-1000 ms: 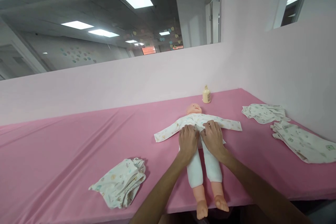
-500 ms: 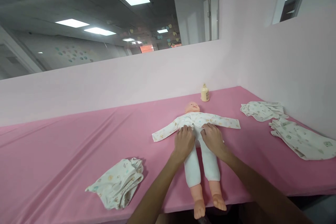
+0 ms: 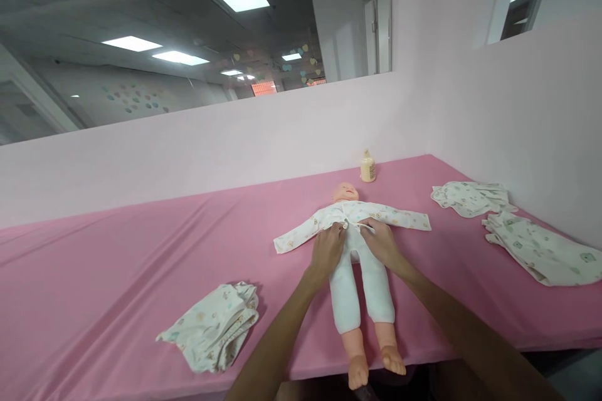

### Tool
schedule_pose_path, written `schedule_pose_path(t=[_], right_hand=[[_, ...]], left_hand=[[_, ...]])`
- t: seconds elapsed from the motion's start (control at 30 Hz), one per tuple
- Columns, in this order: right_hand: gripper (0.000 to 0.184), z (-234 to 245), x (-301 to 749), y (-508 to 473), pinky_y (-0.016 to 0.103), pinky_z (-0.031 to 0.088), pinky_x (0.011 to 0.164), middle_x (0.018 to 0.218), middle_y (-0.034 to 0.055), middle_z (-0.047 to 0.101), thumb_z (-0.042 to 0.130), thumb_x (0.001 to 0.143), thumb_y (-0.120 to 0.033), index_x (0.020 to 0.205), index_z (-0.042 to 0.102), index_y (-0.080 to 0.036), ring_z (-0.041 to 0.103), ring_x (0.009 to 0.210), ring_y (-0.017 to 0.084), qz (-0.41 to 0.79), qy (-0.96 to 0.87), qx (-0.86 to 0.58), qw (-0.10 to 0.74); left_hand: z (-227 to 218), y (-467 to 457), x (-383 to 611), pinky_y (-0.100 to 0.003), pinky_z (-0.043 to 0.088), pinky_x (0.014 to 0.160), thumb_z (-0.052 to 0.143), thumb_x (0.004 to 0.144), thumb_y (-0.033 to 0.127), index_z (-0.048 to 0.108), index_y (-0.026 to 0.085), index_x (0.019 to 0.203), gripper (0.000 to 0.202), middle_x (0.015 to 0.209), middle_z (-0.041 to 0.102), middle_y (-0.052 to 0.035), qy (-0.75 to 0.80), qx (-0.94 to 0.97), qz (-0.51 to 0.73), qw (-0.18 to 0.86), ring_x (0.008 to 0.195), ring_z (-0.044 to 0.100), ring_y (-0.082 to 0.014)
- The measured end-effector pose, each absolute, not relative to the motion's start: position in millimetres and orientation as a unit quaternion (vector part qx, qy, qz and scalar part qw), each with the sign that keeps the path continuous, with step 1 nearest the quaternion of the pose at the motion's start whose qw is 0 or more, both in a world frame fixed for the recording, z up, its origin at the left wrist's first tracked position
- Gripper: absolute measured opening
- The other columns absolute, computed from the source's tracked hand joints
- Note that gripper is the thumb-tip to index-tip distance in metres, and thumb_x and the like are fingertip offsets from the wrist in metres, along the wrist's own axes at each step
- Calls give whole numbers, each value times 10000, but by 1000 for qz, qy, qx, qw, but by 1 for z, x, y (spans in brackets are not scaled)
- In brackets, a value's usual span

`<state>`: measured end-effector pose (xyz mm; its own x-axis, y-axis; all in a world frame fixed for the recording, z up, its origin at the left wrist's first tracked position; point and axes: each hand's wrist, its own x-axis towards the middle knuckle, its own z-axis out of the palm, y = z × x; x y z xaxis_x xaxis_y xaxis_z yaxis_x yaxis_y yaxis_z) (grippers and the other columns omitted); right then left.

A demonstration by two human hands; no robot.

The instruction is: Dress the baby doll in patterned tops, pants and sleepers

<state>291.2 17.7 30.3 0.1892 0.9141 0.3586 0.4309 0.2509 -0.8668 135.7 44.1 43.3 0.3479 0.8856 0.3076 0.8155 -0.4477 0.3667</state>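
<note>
Near the surface's near edge, a white cloth-bodied doll with plastic head and feet (image 3: 356, 247) is lying face-up, feet reaching just past that edge of the pink cloth-covered surface (image 3: 141, 257). Left of it, a folded white printed cloth bundle (image 3: 214, 329) is resting near the same edge. My left hand (image 3: 328, 252) is pinching the front of the doll's white printed long-sleeved top (image 3: 335, 215); my right hand (image 3: 382, 243) is grasping its opposite side, whether by edge or tie I cannot tell. I am judging the step as handling the front opening; the next move is calling for light, even tension. Two white green-printed cloth pieces (image 3: 545, 250) are lying along the right edge. Toward the far right corner, a pale-yellow pump bottle (image 3: 367, 170) is standing upright.
</note>
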Motion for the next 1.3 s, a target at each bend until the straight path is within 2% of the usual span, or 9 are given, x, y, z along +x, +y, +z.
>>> schedule_pose_path(t=[0.1,0.23,0.43,0.6,0.8,1.0,1.17,1.3], right_hand=[[256,31,290,16,339,464,828,948,45,736,461,835,-256,913,696,-189,645,895,212,242,-585,-556,538],[262,32,286,13,347,473,817,934,51,739,477,849,-307,907,707,-194,654,872,214,245,-569,-558,552],[296,30,280,10,368,484,837,975,69,740,484,855,-328,959,723,-190,656,897,223,265,-563,-554,553],[277,30,278,11,362,496,815,940,72,739,502,853,-313,918,741,-190,664,892,233,259,-557,-554,562],[262,33,278,6,375,495,771,921,69,739,495,877,-315,863,741,-227,661,857,248,242,-584,-552,544],[268,34,270,-1,354,474,738,864,49,723,480,881,-307,811,725,-223,639,790,218,203,-593,-575,526],[278,29,267,1,358,487,812,967,67,722,464,889,-311,809,710,-210,637,901,219,196,-588,-556,554],[295,28,269,2,353,508,832,1036,68,718,451,900,-306,822,719,-211,650,930,210,213,-590,-541,561]], left_hand=[[45,46,134,-288,388,660,345,972,327,621,170,1019,321,756,659,-29,496,808,293,127,702,600,-181],[46,44,135,-274,374,639,387,957,347,654,170,972,320,686,631,-12,474,805,327,139,665,573,-161],[38,37,142,-277,349,635,306,1001,269,626,175,860,362,792,674,-32,447,845,288,50,685,562,-149],[32,36,146,-270,356,641,281,1013,229,613,172,943,344,874,688,-50,456,853,254,-4,763,601,-161],[25,35,148,-280,339,631,333,977,155,594,179,908,271,869,690,-51,467,852,233,-47,781,614,-176],[26,33,148,-283,316,604,396,937,162,600,174,963,206,848,697,-62,506,827,245,-7,754,623,-197],[30,33,149,-276,261,568,378,942,196,582,175,856,222,760,663,-53,521,814,253,41,645,551,-166],[37,37,147,-264,285,587,384,926,252,575,182,776,253,665,601,1,506,797,296,147,583,458,-129]])
